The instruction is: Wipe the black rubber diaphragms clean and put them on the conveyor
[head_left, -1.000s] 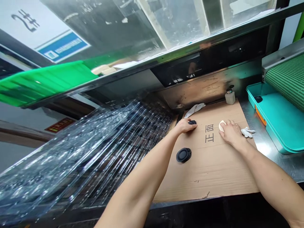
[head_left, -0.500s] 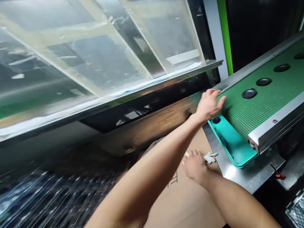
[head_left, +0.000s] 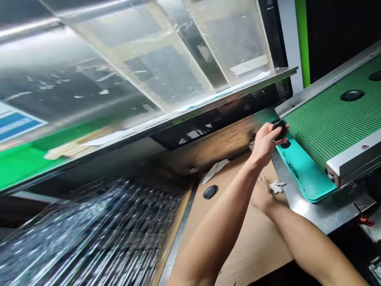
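While aloft, disc [head_left: 280, 126] between left fingers [head_left: 274, 133]

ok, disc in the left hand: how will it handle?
The disc is likely stiff: it looks unbent in the left hand. Probably light: that hand alone holds it up. Might roll on edge, given its round outline.

At three o'clock we had a black disc [head_left: 279, 129], smooth with a soft sheen, and beyond it the green belt [head_left: 321, 127], matt and rough-textured! Four o'clock gave us a shiny metal table [head_left: 315, 217] and a white cloth glove [head_left: 276, 187]; just above sat a smooth, glossy plastic tray [head_left: 315, 180]. At five, we got a matt cardboard sheet [head_left: 256, 238]; at eight, gleaming, ridged clear plastic [head_left: 98, 238]!
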`<state>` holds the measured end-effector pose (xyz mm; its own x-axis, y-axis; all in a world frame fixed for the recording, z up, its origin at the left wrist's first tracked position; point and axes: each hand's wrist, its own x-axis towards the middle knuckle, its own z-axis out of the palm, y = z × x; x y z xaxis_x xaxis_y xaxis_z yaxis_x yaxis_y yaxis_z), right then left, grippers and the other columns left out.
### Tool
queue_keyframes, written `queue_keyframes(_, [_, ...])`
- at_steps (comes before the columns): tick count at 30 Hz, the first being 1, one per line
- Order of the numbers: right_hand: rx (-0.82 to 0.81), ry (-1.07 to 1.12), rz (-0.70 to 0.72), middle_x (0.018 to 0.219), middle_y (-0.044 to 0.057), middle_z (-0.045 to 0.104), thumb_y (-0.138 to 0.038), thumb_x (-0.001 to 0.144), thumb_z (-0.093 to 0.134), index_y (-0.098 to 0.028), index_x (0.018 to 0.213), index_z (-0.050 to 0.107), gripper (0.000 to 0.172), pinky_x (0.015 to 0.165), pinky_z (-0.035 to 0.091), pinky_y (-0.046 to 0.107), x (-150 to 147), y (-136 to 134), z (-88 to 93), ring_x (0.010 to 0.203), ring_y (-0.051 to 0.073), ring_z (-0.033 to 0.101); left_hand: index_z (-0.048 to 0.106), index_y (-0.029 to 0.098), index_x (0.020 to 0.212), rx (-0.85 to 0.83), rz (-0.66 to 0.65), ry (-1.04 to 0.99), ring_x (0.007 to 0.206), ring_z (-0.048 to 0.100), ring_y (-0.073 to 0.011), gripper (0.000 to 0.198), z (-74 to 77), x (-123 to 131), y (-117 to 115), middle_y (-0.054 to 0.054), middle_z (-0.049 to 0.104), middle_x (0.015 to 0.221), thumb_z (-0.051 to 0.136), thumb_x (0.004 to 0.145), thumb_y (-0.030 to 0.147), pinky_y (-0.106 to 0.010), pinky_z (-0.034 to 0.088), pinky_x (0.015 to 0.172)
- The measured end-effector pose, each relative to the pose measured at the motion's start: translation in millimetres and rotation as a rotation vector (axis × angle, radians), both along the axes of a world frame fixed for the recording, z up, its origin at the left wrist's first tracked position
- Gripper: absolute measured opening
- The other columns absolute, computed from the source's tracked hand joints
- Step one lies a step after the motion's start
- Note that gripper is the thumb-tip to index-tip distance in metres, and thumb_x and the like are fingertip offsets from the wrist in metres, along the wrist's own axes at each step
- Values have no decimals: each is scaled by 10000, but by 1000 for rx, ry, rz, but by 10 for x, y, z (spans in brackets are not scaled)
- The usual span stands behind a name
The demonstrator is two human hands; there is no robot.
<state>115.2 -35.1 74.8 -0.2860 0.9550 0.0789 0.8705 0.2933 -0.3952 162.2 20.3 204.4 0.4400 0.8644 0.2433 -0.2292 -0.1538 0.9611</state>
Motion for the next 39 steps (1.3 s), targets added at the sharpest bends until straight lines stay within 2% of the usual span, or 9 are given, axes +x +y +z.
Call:
queue_keyframes(5, [-8, -41, -143, 1307, 192, 654, -344, 1019, 418, -151, 1291, 657, 410, 1020, 414, 425, 403, 112, 312, 1207, 293, 593, 615, 152, 936, -449, 368, -178, 813, 720, -191, 169, -875, -1556, -289, -117, 744, 938, 575, 788, 222, -265, 561, 663])
queue_keyframes(8, [-36, -78, -190, 1285, 146, 690, -405, 979, 508, -202, 1311, 665, 419, 965, 455, 367, 597, 127, 464, 1201, 275, 616, 598, 170, 903, -601, 477, -272, 611, 635, -139, 181, -1334, -2066, -438, -82, 695, 815, 531, 895, 338, -230, 506, 536])
queue_keyframes(10, [-101, -150, -156, 1286, 135, 696, -458, 889, 649, -217, 1342, 659, 513, 958, 464, 372, 610, 107, 471, 1216, 295, 613, 589, 196, 950, -635, 425, -352, 591, 622, -145, 307, -1489, -2220, -486, -72, 678, 800, 475, 976, 481, -227, 476, 498])
queue_keyframes(13, [-181, -279, -91, 1321, 121, 678, -418, 757, 790, -236, 1303, 687, 585, 942, 465, 362, 565, 64, 370, 1220, 302, 610, 593, 220, 1067, -654, 351, -454, 615, 637, -159, 404, -1514, -2310, -480, -80, 686, 830, 355, 1035, 545, -221, 455, 486])
queue_keyframes(16, [-183, -236, -53, 1132, 85, 745, -305, 838, 707, -223, 1071, 761, 252, 842, 467, 296, 599, 67, 267, 1061, 235, 670, 616, 174, 1104, -741, 293, -535, 624, 647, -150, 438, -1446, -2343, -445, -108, 700, 856, 282, 1068, 456, -204, 468, 478])
queue_keyframes(21, [71, 259, -78, 906, 75, 741, -471, 991, 536, -200, 937, 678, 310, 716, 491, 285, 588, 317, 221, 823, 191, 674, 617, 85, 1109, -977, 152, -687, 655, 698, -154, 576, -1388, -2313, -409, -218, 731, 1020, 212, 1083, 494, -197, 553, 490])
queue_keyframes(26, [-37, 839, -97, 864, 48, 714, -643, 872, 685, -230, 993, 575, 444, 547, 510, 263, 236, 524, 115, 646, 162, 649, 592, 33, 1176, -1016, 115, -797, 721, 749, -172, 636, -1361, -2299, -413, -306, 683, 1239, 188, 1086, 515, -204, 598, 537])
queue_keyframes(31, [81, 761, -187, 782, 35, 688, -603, 849, 727, -214, 950, 643, 410, 459, 416, 235, 165, 427, 14, 550, 127, 553, 606, 7, 1227, -1023, 97, -796, 766, 768, -199, 688, -1346, -2317, -433, -323, 672, 1278, 210, 1077, 549, -214, 604, 551])
queue_keyframes(39, [90, 559, -159, 796, 32, 691, -544, 906, 641, -209, 931, 678, 338, 563, 436, 267, 258, 339, -73, 668, 162, 588, 635, 37, 1087, -952, 99, -709, 715, 752, -193, 706, -1340, -2324, -439, -254, 753, 1023, 158, 1076, 557, -229, 604, 578])
